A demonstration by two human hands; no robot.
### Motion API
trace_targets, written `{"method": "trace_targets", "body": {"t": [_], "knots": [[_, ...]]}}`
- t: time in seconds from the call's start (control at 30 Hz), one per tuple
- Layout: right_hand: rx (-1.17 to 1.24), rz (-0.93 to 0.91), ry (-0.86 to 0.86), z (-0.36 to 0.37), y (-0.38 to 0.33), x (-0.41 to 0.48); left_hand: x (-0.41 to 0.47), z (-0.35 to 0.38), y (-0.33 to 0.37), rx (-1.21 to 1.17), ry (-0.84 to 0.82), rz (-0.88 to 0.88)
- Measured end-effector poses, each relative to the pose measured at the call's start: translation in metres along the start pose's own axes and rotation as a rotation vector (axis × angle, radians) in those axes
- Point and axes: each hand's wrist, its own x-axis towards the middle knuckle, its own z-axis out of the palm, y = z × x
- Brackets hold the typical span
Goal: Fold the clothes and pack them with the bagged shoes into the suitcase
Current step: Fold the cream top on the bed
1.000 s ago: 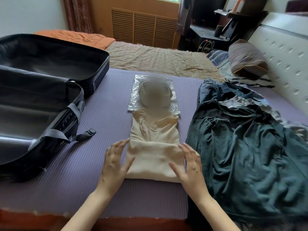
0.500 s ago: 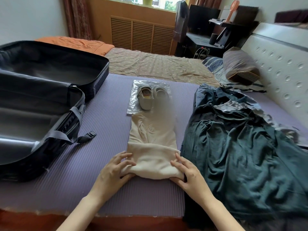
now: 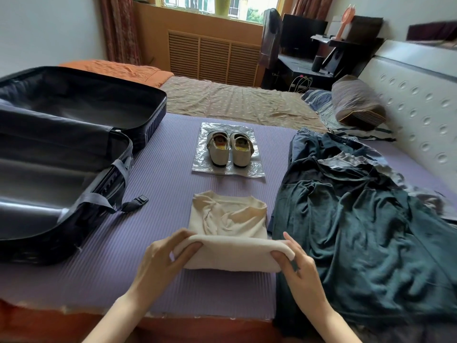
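A cream shirt (image 3: 228, 220) lies folded on the purple mat (image 3: 160, 194) in front of me. My left hand (image 3: 162, 258) grips its near folded edge at the left, and my right hand (image 3: 295, 262) grips the same edge at the right, lifted off the mat. Beyond it a pair of beige shoes (image 3: 230, 151) rests on a clear plastic bag (image 3: 254, 169). A black suitcase (image 3: 74, 154) lies open at the left, with nothing inside. A heap of dark green and blue clothes (image 3: 358, 224) spreads out at the right.
A suitcase strap with a buckle (image 3: 139, 200) trails onto the mat. A striped pillow (image 3: 356, 102) leans on the white headboard (image 3: 420, 95) at the right. A beige sheet and orange blanket (image 3: 118, 70) cover the far bed. The mat's front edge is close to me.
The cream shirt was folded up from its near end and is now much shorter. Both hands went from flat on the cloth to gripping and lifting the near fold.
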Motion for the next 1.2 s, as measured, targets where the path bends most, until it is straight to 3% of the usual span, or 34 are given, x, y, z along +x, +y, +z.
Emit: {"method": "trace_targets", "body": {"t": [0.23,0.37,0.43,0.6,0.73,0.83,0.93,1.07,1.2], "knots": [[0.066,0.22,0.166,0.024,-0.002,0.069,0.078,0.028,-0.013,-0.054,0.071,-0.339],[-0.185,0.453,0.092,0.034,0.025,0.104,0.111,0.047,-0.039,-0.106,0.088,-0.641],[-0.158,0.531,0.067,0.035,0.029,0.106,0.109,0.049,-0.039,-0.144,0.024,-0.706],[-0.034,0.492,-0.066,0.028,0.03,0.086,0.072,0.044,-0.037,-0.155,-0.001,-0.639],[-0.046,0.397,0.159,0.037,0.032,0.092,0.077,0.058,-0.034,-0.069,0.177,-0.526],[-0.154,0.396,0.308,0.049,0.032,0.105,0.09,0.069,-0.035,0.1,0.218,-0.48],[-0.376,0.48,0.266,0.058,0.039,0.104,0.096,0.071,-0.044,0.266,0.14,-0.545],[-0.505,0.495,0.232,0.065,0.045,0.099,0.095,0.072,-0.049,0.282,0.143,-0.561],[-0.325,0.504,0.249,0.06,0.039,0.1,0.094,0.07,-0.045,0.213,0.139,-0.62]]}}
